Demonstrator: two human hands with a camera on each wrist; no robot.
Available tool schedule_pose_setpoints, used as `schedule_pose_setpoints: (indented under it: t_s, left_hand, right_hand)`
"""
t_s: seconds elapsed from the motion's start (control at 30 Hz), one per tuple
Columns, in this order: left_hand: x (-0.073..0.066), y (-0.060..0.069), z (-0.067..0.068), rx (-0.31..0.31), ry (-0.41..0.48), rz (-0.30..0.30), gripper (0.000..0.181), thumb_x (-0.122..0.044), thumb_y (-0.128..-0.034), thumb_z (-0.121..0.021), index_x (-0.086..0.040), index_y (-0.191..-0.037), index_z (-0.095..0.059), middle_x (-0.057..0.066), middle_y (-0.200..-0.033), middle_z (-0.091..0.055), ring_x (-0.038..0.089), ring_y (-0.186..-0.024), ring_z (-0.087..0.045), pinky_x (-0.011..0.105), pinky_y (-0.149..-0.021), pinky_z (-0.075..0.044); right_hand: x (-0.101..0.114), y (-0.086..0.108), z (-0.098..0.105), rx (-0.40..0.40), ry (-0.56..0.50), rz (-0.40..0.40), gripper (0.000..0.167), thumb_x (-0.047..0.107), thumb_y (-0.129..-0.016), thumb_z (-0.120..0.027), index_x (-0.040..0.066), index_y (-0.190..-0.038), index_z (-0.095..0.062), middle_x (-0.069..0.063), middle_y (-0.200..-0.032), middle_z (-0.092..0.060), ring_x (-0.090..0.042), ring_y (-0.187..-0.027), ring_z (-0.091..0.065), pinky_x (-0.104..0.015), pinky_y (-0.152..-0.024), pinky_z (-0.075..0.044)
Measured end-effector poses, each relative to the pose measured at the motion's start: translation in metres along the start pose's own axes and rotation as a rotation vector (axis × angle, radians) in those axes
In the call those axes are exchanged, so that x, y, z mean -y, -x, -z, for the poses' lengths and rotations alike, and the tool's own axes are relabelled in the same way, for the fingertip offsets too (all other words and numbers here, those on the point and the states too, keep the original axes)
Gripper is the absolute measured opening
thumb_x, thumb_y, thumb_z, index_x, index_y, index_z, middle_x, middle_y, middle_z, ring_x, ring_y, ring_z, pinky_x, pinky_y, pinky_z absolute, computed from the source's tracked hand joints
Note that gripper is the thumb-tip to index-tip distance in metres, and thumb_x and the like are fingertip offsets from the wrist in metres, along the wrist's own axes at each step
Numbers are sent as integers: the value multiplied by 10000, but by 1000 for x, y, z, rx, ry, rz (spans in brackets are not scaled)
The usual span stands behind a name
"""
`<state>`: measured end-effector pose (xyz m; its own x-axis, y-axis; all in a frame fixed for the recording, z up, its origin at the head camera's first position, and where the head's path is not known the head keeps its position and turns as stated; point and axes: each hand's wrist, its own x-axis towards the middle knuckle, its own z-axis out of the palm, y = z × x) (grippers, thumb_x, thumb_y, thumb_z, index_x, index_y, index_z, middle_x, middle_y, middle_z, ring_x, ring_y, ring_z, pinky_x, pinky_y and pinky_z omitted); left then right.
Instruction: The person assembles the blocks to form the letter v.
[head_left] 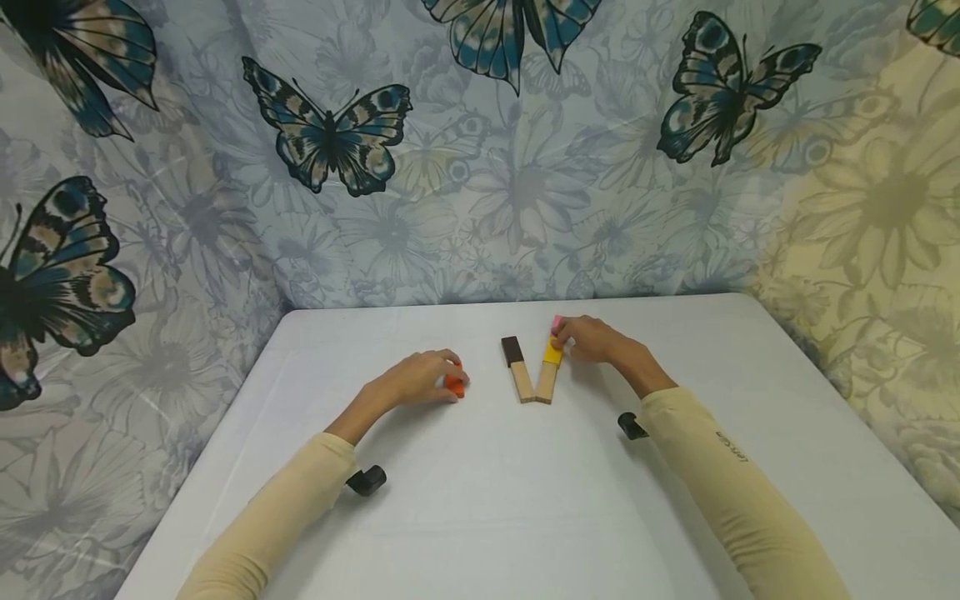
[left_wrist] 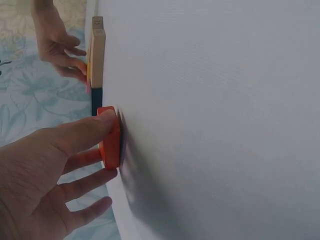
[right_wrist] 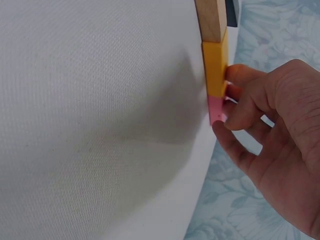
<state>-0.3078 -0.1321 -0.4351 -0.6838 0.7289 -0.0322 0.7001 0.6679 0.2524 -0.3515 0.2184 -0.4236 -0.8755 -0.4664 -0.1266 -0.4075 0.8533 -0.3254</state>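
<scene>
My left hand (head_left: 423, 377) pinches an orange block (left_wrist: 111, 137) between thumb and fingertips, just above or on the table; the gap under it is hard to judge. To its right, two plain wooden blocks meet at their near ends in a V. A dark brown block (head_left: 512, 350) continues the left arm of the V, and a yellow block (right_wrist: 214, 67) continues the right arm. At the yellow block's far end lies a small pink block (right_wrist: 215, 107). My right hand (head_left: 592, 340) pinches the pink block, its fingers also beside the yellow one.
A white table (head_left: 495, 517) lies beneath both hands. Behind it hangs a floral cloth with butterflies (head_left: 330, 137). Black wrist cameras (head_left: 367, 481) stick out below both sleeves, over the table.
</scene>
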Motion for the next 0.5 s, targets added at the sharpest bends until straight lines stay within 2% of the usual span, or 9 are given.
schedule_pose_setpoints:
  t_s: [0.23,0.5]
  left_hand:
    - [-6,-2,5,-16,9,-13,360,-292,-953,-782,-162,-1288,-757,105,-1359,-679,271,-1206,-684,466,-1030,-570]
    - [-12,-11,15,-53,25,15,336,-248,-976,-745,-135,-1293,-753,98,-1306,-703,260,-1153,-702,462,-1014,-579]
  right_hand:
    - [0,1,1,0,10,0,332,-81,-931,-602,-14,-1214,-762,-197,-1468,-625,-465,-1427,-521,-623,-1212,-374]
    - [0,1,1,5,5,-5,324,-71,-938,-604,-11,-1213,-764,-205,-1479,-615,-467,-1431,-516,-621,-1217,-368]
